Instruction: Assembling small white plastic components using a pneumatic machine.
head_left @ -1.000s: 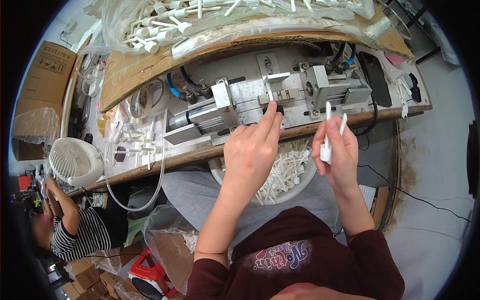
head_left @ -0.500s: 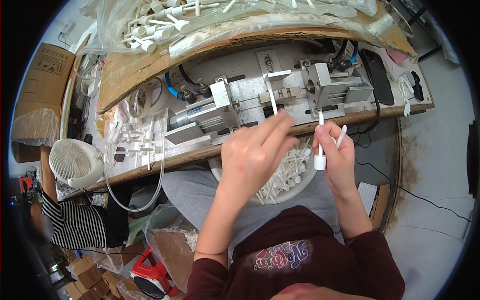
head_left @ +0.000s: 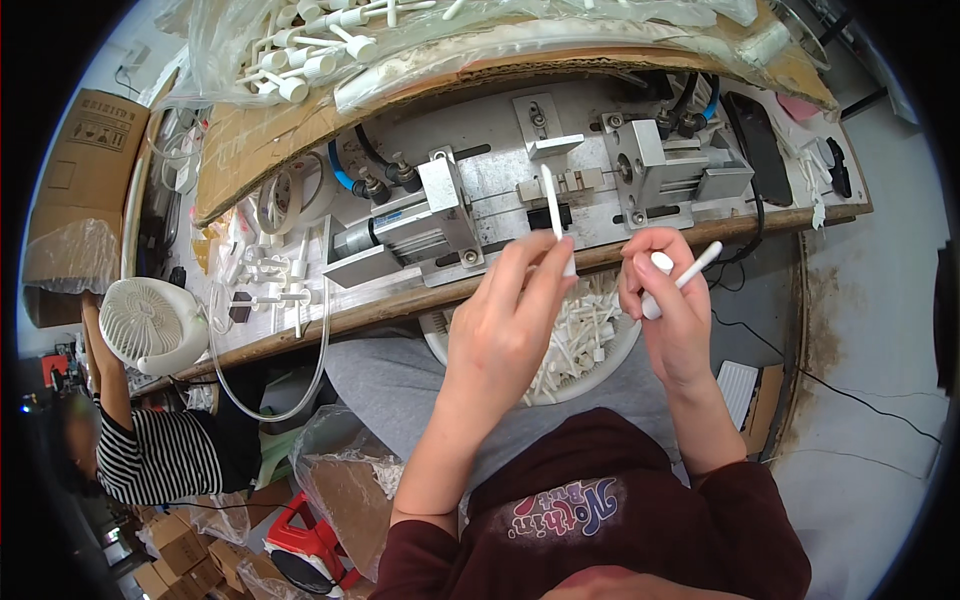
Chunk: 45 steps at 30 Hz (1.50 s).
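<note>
My left hand pinches a white capped stick in front of the metal fixture block. The thin end of the stick points away from me, toward the small metal stop plate; part of its cap shows below my fingertips. My right hand, to the right above the basket's edge, is curled around white pieces. One is a white stick slanting up and right out of the grip. A round white cap end shows between the fingers; the rest of that piece is hidden.
Metal cylinder units stand left and right of the fixture. A basket of white sticks sits at my lap. Cardboard with more capped sticks lies behind. A fan and a person in a striped top are at left.
My left hand has lowered slightly and closed on the stick at the fixture. My right hand has turned its pieces: the cap that hung downward now shows between the fingers.
</note>
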Available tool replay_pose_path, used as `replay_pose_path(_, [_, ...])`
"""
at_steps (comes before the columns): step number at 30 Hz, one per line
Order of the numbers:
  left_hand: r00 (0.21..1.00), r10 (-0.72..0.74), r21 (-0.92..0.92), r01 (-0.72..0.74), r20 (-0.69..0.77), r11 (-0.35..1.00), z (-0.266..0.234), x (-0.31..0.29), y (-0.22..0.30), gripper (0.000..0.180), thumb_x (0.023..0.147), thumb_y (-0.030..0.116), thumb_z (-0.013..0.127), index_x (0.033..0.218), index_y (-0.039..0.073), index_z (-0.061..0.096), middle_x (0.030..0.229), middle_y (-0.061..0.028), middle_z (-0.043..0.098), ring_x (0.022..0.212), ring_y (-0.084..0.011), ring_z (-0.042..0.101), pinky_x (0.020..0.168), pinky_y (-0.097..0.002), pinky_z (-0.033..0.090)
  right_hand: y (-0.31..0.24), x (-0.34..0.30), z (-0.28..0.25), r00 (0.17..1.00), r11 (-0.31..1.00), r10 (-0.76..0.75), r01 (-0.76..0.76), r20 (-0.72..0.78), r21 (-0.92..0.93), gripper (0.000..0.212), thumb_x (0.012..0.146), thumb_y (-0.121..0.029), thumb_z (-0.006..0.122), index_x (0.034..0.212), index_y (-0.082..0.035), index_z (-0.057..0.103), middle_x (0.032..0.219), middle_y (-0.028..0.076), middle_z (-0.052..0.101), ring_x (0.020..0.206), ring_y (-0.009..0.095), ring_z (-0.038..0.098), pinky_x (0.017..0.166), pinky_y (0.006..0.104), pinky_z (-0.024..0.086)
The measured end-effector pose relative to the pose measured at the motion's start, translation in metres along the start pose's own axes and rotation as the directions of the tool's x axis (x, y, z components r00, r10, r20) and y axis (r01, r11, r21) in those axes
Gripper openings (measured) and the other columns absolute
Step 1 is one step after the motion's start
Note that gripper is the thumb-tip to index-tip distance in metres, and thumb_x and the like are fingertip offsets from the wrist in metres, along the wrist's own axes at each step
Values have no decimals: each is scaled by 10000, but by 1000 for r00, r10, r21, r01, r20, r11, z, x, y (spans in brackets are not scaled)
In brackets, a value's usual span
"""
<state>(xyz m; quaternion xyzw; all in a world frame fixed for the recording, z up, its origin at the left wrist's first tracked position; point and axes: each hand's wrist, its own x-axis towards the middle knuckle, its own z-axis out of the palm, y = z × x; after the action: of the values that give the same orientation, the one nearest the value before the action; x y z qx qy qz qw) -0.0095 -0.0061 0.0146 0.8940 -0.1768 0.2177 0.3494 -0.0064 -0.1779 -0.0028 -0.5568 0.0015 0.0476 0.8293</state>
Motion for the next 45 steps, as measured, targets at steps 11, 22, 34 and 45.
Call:
replay_pose_path(11, [987, 141, 284, -158, 82, 946, 7, 15, -18, 248, 797, 114, 780, 1035, 56, 739, 1181, -52, 719, 620, -185, 639, 581, -289, 512, -6, -5, -7, 965, 963, -257, 261, 59, -67, 339, 1095, -222, 356, 1314, 17, 452, 1275, 240, 606, 1175, 303, 626, 968, 373, 493])
replay_pose_path(22, [970, -67, -645, 205, 233, 736, -4, 3, 5, 288, 859, 72, 767, 1115, -33, 688, 1052, -105, 686, 817, -137, 696, 672, -250, 557, -1, -2, -11, 662, 403, -655, 714, 364, -573, 416, 1095, -358, 341, 1284, -39, 530, 1318, 236, 615, 1318, 413, 520, 1089, 493, 398])
replay_pose_path(34, [871, -195, -842, 487, 450, 233, -12, -13, 8, 244, 815, -27, 778, 1046, -42, 700, 1144, -119, 665, 1012, -179, 679, 844, -293, 599, 18, 2, 1, 466, 193, -679, 859, 567, -475, 535, 1055, -501, 348, 1417, -135, 495, 1377, 230, 575, 1288, 383, 558, 1024, 476, 457])
replay_pose_path(45, [975, 212, 268, -222, 64, 938, 10, 8, -22, 254, 787, 98, 781, 1018, 14, 717, 1189, -95, 708, 787, -206, 689, 677, -315, 530, 8, -14, -27, 758, 511, -540, 642, 367, -572, 454, 1060, -417, 460, 1119, 14, 590, 670, 49, 581, 546, 142, 500, 534, 278, 363])
